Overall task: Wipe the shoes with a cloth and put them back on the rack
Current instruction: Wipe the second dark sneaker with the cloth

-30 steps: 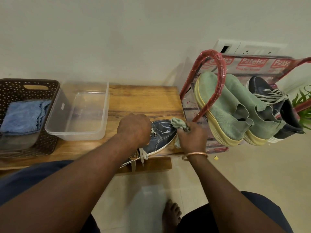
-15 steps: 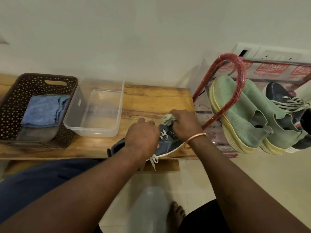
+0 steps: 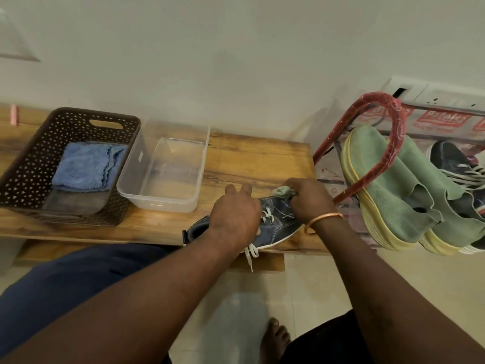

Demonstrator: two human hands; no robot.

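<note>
A dark blue sneaker (image 3: 279, 225) with white laces lies on the wooden bench (image 3: 252, 158), its toe pointing right. My left hand (image 3: 233, 219) grips its middle over the laces. My right hand (image 3: 309, 200) holds a bunched pale green cloth (image 3: 283, 191) against the toe end. The red shoe rack (image 3: 378, 132) stands to the right, holding two green slip-on shoes (image 3: 393, 195) and another dark sneaker (image 3: 454, 164).
A brown perforated basket (image 3: 34, 164) with a folded blue cloth (image 3: 86, 166) sits at the bench's left. Beside it stands an empty clear plastic tub (image 3: 136, 177). The wall runs close behind. Below lie a tiled floor and a bare foot (image 3: 275, 337).
My right hand has moved the cloth from the sneaker's right side up over its toe end. The view has shifted left, so the rack now sits farther right.
</note>
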